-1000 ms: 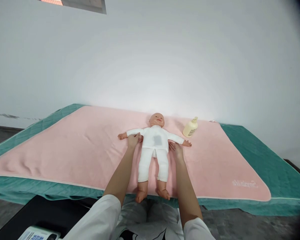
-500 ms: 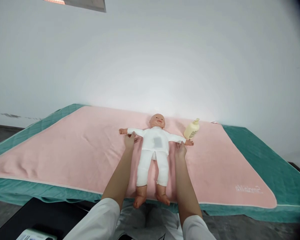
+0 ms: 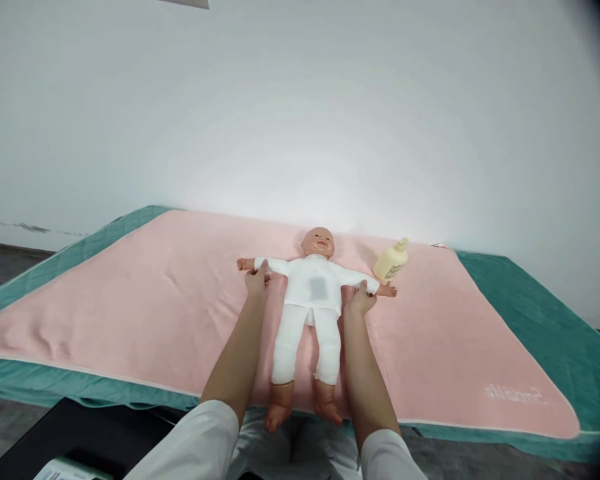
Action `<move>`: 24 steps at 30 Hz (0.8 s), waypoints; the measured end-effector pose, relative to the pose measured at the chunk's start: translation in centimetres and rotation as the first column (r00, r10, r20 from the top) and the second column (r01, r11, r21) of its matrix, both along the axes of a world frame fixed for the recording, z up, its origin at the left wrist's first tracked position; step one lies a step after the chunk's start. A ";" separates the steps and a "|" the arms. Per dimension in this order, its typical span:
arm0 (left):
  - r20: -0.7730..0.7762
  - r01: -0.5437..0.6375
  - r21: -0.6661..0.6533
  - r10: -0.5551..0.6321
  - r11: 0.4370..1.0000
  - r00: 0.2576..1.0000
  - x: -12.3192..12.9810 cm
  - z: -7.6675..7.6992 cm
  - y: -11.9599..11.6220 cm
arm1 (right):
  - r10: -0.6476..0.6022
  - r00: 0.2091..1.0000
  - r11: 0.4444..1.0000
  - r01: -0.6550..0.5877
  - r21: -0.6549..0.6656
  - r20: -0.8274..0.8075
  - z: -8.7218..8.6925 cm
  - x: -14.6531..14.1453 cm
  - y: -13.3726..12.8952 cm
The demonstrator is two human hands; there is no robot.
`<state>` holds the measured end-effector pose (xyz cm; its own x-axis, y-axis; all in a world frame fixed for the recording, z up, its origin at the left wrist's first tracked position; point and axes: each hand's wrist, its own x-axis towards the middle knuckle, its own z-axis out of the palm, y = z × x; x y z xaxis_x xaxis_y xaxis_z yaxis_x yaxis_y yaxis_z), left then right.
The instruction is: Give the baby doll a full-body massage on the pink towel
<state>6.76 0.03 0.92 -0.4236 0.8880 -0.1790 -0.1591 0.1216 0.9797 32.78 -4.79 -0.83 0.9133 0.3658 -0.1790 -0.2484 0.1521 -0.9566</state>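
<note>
The left hand [image 3: 257,283] and the right hand [image 3: 362,301] are each closing around one of the doll's forearms, thumbs lying along the white sleeves and the other fingers partly hiding beneath; how firmly they are pressing, I cannot tell. The doll [image 3: 313,283] is lying on its back between the two grips, its arms stretching out sideways and its bare hands poking out just past the holding fingers. Its head is resting farther from the person than either grip, while its legs are pointing back toward the person, running between the two forearms, with the feet reaching the near edge of the blanket. A grey patch is showing on the doll's white top, midway between the grips. Just beyond the right hand, a pale yellow pump bottle [image 3: 391,261] is standing close behind the doll's sleeve; whether the two are touching, I cannot tell. Under both grips a pink blanket [image 3: 180,293] is spreading out widely, and a green cover [image 3: 535,300] is showing past its edges, well to the right of the right hand. Nearer the person than the left grip, and off to its left, a black surface [image 3: 90,433] is carrying a pale packet [image 3: 70,470], which the frame is cutting off.
</note>
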 end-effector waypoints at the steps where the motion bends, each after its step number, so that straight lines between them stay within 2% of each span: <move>1: 0.021 -0.009 0.002 0.009 1.000 1.000 0.1 0.2 -0.2 | -0.004 1.000 1.000 0.004 0.006 0.011 0.1 -0.1 -0.1; 5: 0.065 -0.042 0.077 0.037 0.996 0.997 0.5 0.9 -0.9 | -0.038 0.998 0.999 0.037 0.031 0.056 0.8 -0.5 -0.4; 8: 0.084 -0.032 0.174 0.018 0.984 0.996 1.2 1.7 -1.6 | -0.040 0.985 0.997 0.028 0.077 0.167 1.9 -1.0 -0.8; 12: 0.006 0.046 0.316 -0.050 0.948 0.999 2.4 3.1 -2.6 | 0.037 0.930 0.974 -0.116 0.194 0.367 3.2 -1.6 -1.3; 15: -0.180 0.168 0.331 -0.113 0.929 0.977 3.2 3.8 -3.4 | 0.115 0.876 0.940 -0.249 0.233 0.469 3.5 -2.0 -1.6; 17: -0.321 0.256 0.286 -0.159 0.923 0.933 3.5 4.0 -3.9 | 0.174 0.822 0.921 -0.330 0.206 0.543 3.4 -2.1 -1.9; 19: -0.451 0.350 0.270 -0.203 0.897 0.869 3.6 4.0 -4.1 | 0.233 0.734 0.895 -0.419 0.155 0.638 3.1 -2.0 -2.2; 21: -0.575 0.461 0.292 -0.232 0.838 0.785 3.5 3.9 -4.2 | 0.272 0.623 0.857 -0.503 0.109 0.734 2.9 -1.9 -2.5; 24: -0.720 0.609 0.308 -0.240 0.731 0.651 3.1 3.5 -4.0 | 0.264 0.483 0.802 -0.591 0.089 0.835 2.8 -1.5 -2.7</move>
